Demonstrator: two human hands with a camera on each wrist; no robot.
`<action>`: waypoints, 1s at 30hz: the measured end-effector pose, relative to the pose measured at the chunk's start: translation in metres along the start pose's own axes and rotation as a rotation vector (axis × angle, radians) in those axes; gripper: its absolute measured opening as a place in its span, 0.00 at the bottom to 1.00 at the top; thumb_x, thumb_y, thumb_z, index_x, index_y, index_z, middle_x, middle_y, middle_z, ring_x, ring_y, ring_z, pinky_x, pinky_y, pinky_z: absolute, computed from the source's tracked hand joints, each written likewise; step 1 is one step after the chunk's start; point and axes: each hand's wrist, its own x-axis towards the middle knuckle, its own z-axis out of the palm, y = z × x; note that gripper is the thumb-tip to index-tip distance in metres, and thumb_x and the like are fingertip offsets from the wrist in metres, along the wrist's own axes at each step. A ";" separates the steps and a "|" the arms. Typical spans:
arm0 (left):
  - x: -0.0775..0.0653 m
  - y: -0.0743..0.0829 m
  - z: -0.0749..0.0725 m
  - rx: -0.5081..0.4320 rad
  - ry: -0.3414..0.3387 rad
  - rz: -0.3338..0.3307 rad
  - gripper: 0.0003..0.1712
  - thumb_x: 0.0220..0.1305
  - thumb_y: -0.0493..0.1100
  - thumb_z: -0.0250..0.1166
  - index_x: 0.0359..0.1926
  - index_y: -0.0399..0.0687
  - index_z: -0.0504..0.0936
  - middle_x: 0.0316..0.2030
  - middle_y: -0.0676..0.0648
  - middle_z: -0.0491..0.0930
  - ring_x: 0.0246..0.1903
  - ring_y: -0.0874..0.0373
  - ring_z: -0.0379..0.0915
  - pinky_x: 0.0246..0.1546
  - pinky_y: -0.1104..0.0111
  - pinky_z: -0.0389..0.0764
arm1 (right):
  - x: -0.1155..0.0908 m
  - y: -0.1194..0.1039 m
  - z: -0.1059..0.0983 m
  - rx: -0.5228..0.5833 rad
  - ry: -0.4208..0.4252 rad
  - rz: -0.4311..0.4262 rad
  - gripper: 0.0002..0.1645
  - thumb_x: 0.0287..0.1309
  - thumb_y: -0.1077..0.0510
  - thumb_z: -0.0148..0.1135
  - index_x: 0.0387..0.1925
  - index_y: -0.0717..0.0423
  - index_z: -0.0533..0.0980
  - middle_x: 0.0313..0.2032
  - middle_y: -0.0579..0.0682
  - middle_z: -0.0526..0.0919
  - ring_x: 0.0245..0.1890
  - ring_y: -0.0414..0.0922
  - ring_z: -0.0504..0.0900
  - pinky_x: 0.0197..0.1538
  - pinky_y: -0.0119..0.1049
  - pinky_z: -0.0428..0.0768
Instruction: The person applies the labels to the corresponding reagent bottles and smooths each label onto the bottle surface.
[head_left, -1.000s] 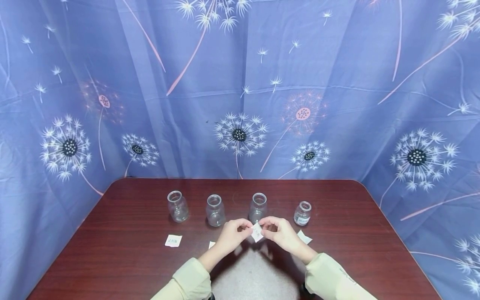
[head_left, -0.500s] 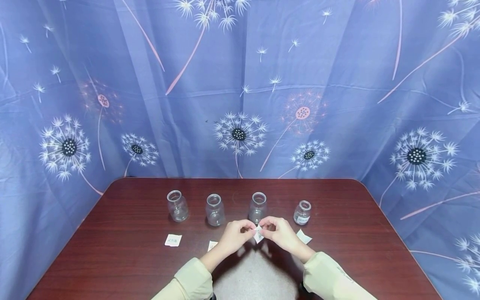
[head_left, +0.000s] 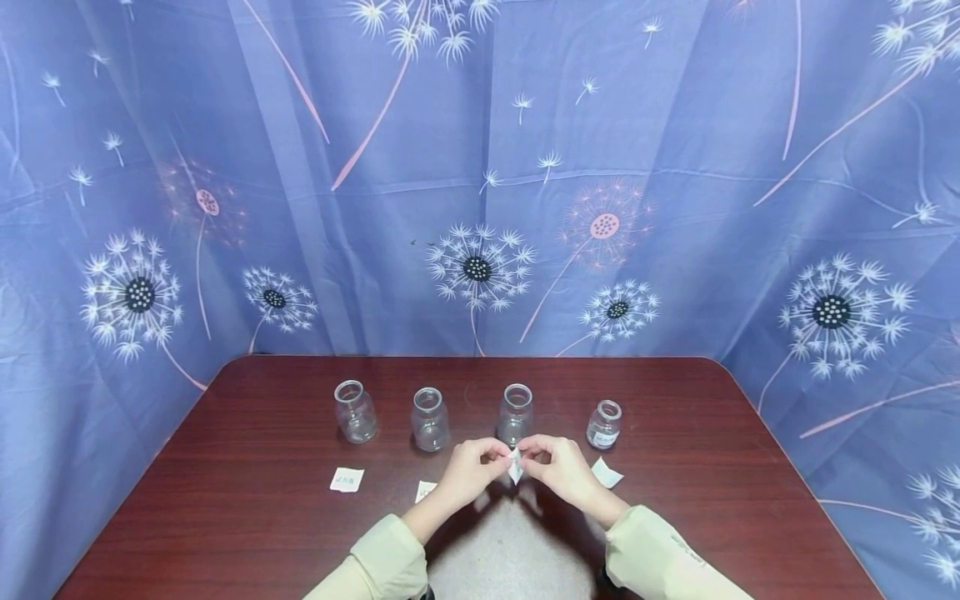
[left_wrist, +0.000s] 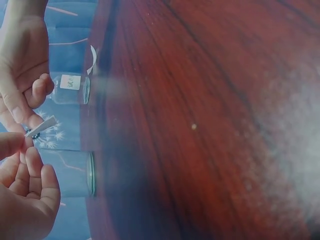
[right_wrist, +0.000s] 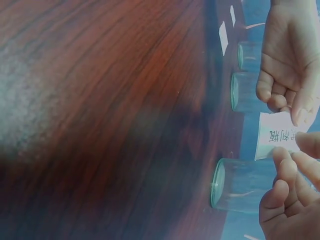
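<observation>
My left hand and right hand meet over the middle of the table. Between them, thumbs and fingertips pinch a small white paper label. The right wrist view shows handwritten characters on the label; from the left wrist it appears nearly edge-on. A clear glass jar stands upright just behind the hands, its lower part overlapped by fingers. Close to the left forearm lies another written label, partly covered. Beside the right hand is a white piece of paper.
Two more clear glass jars, the left one and the middle one, stand in the row. A smaller jar with a label on it stands at the right. Another written label lies at the left. Blue dandelion-print cloth hangs behind the table.
The pinched label has turned from facing the head camera to a narrower angle. My left hand has shifted slightly right, uncovering more of the label beside its forearm.
</observation>
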 end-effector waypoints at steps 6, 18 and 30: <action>0.000 -0.001 -0.001 0.009 0.012 -0.017 0.04 0.50 0.41 0.62 0.28 0.46 0.80 0.24 0.51 0.81 0.24 0.68 0.72 0.26 0.77 0.71 | -0.001 -0.001 -0.001 -0.010 0.007 -0.008 0.10 0.43 0.65 0.63 0.33 0.59 0.79 0.27 0.51 0.83 0.22 0.33 0.75 0.25 0.24 0.72; 0.000 -0.002 0.000 -0.008 0.000 -0.015 0.04 0.50 0.41 0.62 0.29 0.47 0.81 0.25 0.51 0.81 0.24 0.70 0.71 0.27 0.77 0.71 | -0.001 -0.003 0.001 -0.076 0.090 -0.050 0.07 0.38 0.66 0.65 0.23 0.54 0.76 0.23 0.46 0.77 0.19 0.29 0.68 0.24 0.24 0.69; 0.000 -0.007 -0.004 -0.047 -0.057 -0.008 0.07 0.51 0.43 0.63 0.32 0.46 0.81 0.27 0.49 0.82 0.28 0.66 0.75 0.31 0.76 0.72 | 0.003 -0.001 -0.003 -0.007 0.083 0.043 0.10 0.39 0.67 0.63 0.18 0.53 0.71 0.17 0.43 0.72 0.18 0.32 0.66 0.23 0.24 0.66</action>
